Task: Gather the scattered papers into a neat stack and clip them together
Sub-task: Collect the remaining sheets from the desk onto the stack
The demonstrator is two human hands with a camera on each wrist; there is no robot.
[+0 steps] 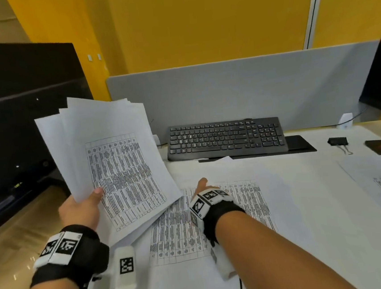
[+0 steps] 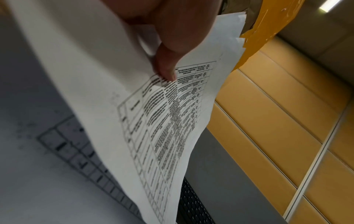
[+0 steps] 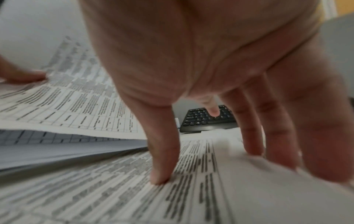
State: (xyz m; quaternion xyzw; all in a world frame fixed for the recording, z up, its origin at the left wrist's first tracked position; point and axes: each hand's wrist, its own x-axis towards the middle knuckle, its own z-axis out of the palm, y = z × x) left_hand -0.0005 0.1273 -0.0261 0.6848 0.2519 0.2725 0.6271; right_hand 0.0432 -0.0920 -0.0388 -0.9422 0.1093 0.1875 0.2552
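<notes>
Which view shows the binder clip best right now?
The head view: the binder clip lies on the desk right of the keyboard, small but whole, its wire handles pointing toward the person. The left wrist view is filled by held papers; the right wrist view shows only fingers, sheets and keyboard.

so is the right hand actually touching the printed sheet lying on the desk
Touching. The right wrist view shows the right hand with its thumb tip and fingertips pressed onto the printed sheet, no gap beneath them.
</notes>
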